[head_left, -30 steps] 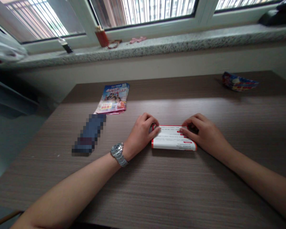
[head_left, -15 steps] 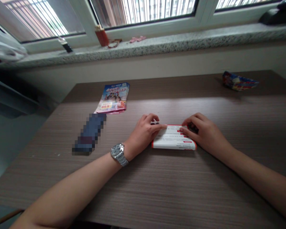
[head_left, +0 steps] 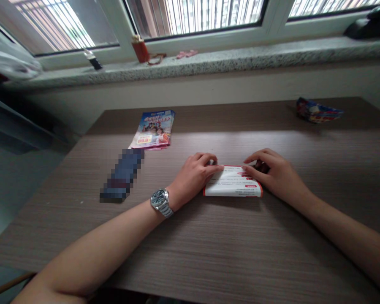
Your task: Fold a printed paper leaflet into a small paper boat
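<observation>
A folded leaflet [head_left: 231,185], white with red edges and lines of print, lies on the table in front of me. My left hand [head_left: 198,173] grips its far left corner, thumb on top and fingers curled at the far edge. At the far right corner, my right hand [head_left: 270,171] pinches the paper between thumb and curled fingers. The fingertips beneath or behind the far edge are partly hidden. A silver wristwatch [head_left: 161,202] is on my left wrist.
A stack of colourful leaflets [head_left: 153,128] lies at the back left, with a pixelated dark flat object [head_left: 122,175] in front of it. A folded colourful paper shape [head_left: 318,111] stands at the back right. The stone windowsill [head_left: 240,59] holds a red-orange container [head_left: 140,49].
The view has shifted slightly. My right thumb has moved up toward the leaflet's far edge. Both hands stay at the leaflet's far corners.
</observation>
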The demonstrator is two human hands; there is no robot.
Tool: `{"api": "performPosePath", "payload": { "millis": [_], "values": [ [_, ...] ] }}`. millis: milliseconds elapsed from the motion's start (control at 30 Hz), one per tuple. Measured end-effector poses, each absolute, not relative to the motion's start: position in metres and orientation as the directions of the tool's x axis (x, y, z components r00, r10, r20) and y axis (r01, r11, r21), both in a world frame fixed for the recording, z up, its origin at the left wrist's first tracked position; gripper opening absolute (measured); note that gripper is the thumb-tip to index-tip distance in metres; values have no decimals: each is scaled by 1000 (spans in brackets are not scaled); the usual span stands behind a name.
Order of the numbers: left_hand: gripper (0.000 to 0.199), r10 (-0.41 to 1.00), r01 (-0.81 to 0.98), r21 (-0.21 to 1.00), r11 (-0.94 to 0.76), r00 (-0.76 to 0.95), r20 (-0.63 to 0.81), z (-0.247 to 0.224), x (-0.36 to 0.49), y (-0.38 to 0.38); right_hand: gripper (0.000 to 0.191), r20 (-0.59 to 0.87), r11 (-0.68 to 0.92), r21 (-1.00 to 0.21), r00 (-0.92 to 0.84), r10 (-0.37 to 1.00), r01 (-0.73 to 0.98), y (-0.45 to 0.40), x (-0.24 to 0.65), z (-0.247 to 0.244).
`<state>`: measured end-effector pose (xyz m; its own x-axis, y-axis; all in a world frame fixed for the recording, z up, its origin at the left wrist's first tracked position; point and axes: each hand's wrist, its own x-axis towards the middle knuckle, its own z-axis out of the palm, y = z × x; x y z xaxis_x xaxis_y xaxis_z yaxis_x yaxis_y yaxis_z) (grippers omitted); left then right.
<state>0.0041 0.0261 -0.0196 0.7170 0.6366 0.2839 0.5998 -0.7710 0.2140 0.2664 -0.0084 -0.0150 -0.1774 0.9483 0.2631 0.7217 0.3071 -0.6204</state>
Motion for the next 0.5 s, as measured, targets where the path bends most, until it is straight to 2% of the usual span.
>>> {"api": "performPosePath", "payload": {
  "millis": [100, 200, 400, 500],
  "values": [
    [27, 638, 605, 205, -769, 718, 277, -19, 5, 26, 20, 339, 406, -577, -245, 908, 709, -12, 267, -8],
    [27, 643, 613, 198, -765, 717, 269, -18, 5, 25, 23, 392, 538, -473, -380, 838, 698, -21, 266, -1],
    [28, 643, 613, 196, -765, 713, 279, -18, 5, 25, 51, 256, 680, -237, -630, 733, 694, -47, 252, 2],
    [29, 641, 611, 198, -767, 712, 286, -19, 5, 25, 57, 177, 685, -179, -662, 728, 706, -57, 247, -6]
  ]
}}
